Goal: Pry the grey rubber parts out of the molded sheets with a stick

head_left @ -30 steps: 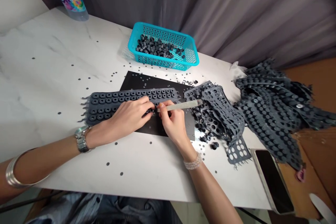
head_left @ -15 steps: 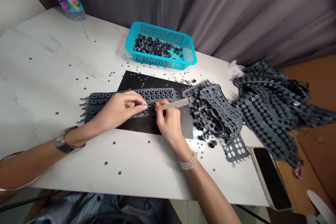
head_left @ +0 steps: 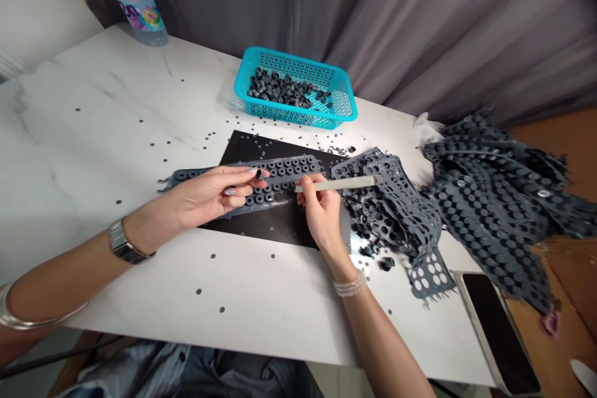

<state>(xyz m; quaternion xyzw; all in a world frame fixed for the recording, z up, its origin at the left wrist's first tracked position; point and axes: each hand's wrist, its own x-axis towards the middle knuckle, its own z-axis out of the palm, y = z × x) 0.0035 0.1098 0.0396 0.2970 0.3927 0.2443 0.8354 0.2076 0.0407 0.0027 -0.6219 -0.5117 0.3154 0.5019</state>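
A grey rubber sheet studded with ring-shaped parts lies across a black mat on the white table. My left hand rests on the sheet with its fingers stretched flat, and a small black ring sits between two fingertips. My right hand is closed on a pale stick-like tool, which lies level just right of the sheet.
A turquoise basket with several loose black rings stands behind the mat. Emptied perforated sheets lie to the right, with a larger pile of rubber sheets beyond. A phone lies at the front right, a bottle at the back left. Small black discs dot the table.
My left hand has gone from pinching at the sheet to lying flat with its fingers stretched out. My right hand has drawn the tool a little to the right.
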